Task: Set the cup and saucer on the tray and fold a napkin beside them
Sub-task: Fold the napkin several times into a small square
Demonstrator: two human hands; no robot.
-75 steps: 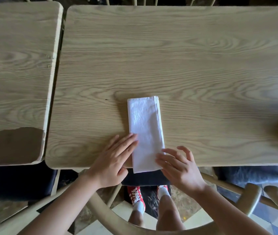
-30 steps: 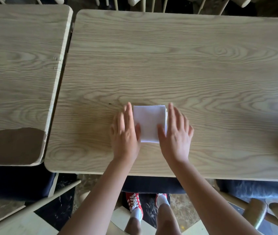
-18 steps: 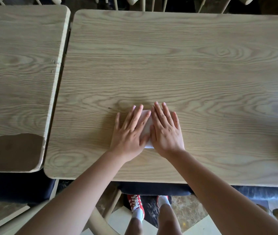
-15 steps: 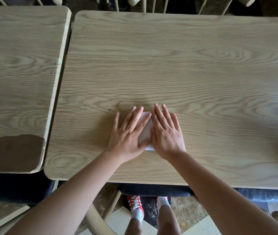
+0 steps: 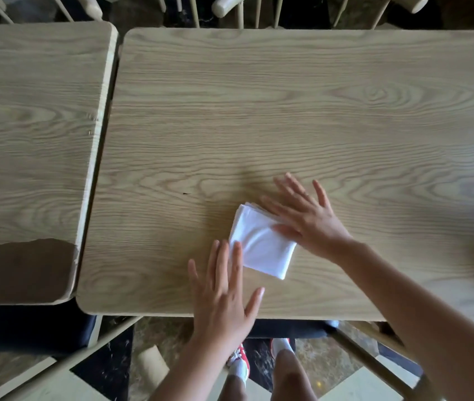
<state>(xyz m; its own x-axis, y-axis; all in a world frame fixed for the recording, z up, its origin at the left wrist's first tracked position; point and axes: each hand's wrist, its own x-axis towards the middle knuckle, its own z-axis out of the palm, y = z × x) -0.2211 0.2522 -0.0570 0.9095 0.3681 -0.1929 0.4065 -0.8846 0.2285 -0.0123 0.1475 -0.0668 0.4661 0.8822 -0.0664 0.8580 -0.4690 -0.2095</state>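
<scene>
A white napkin [image 5: 261, 241], folded into a small square and turned at an angle, lies on the wooden table [image 5: 287, 117] near its front edge. My right hand [image 5: 305, 215] lies flat over the napkin's upper right edge with fingers spread, thumb resting on the cloth. My left hand [image 5: 224, 287] is flat and open at the napkin's lower left, fingertips touching its left edge. No cup, saucer or tray is in view.
A second wooden table [image 5: 33, 134] stands close on the left, with a worn brown patch at its near corner. Pale wooden chair backs [image 5: 230, 7] line the far side. A chair rail [image 5: 374, 363] and my legs show below the table's front edge.
Both hands were pressed together on top of the napkin. Now they have parted, the left drawn back toward me, the right shifted right, and the napkin has turned to an angle.
</scene>
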